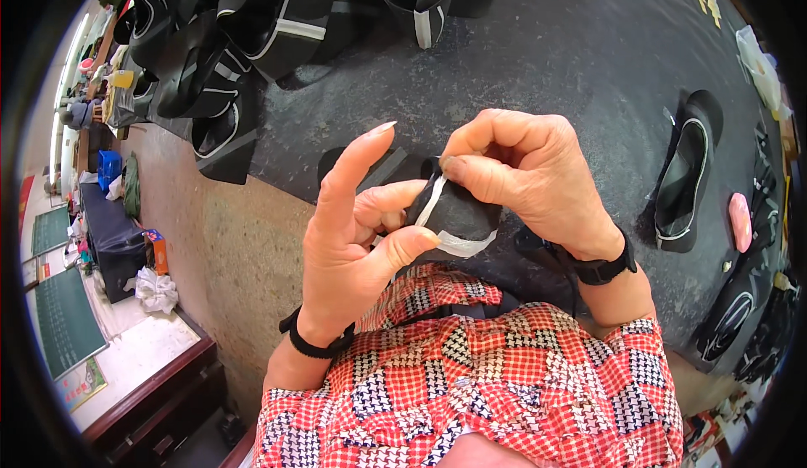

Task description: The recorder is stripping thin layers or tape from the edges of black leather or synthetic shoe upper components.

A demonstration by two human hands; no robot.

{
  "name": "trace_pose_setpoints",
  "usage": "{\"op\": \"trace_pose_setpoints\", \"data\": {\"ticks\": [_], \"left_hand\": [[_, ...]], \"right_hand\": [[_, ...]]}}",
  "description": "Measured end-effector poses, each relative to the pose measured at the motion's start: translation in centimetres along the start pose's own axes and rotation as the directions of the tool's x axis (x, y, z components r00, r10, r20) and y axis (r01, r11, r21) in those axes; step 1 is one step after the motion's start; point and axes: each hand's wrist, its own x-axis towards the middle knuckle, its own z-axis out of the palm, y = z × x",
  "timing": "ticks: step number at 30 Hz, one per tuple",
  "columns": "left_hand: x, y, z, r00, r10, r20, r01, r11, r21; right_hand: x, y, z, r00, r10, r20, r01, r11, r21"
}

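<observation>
Between my hands is a black shoe upper (466, 207), held close above the table edge near my body. A narrow white tape (432, 202) runs along its rim, and a wider white strip (466, 244) crosses its lower end. My left hand (340, 224) grips the near-left side with thumb and curled fingers, while its index finger points up, off the piece. With thumb and forefinger, my right hand (534, 170) pinches the top of the taped rim. Part of the upper is hidden behind the fingers.
Black shoe uppers with white strips (290, 27) are heaped at the far left of the dark table (555, 56). Another upper (685, 174) lies at right, near a pink oval object (740, 222) and a clear plastic bag (761, 69). A white-topped desk (147, 354) stands at left.
</observation>
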Motion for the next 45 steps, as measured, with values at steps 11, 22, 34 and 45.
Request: {"op": "trace_pose_setpoints", "data": {"ticks": [11,22,34,45], "left_hand": [[-0.5,-0.2,0.0,0.999,-0.001,-0.033,0.001,1.0,-0.012],[4.0,0.6,-0.9,0.919,-0.39,-0.056,0.295,0.775,-0.559],[4.8,2.1,-1.4,0.898,-0.425,0.113,0.422,0.76,-0.495],[5.1,1.8,-3.2,0.894,-0.423,0.15,0.443,0.775,-0.451]], "right_hand": [[0.7,-0.3,-0.2,0.999,-0.013,0.035,0.023,0.947,-0.32],[-1.7,1.1,3.3,0.665,-0.738,0.118,0.571,0.401,-0.716],[-1.8,1.3,4.4,0.489,-0.852,0.187,0.455,0.066,-0.888],[-1.6,1.0,6.2,0.522,-0.828,0.204,0.352,-0.008,-0.936]]}}
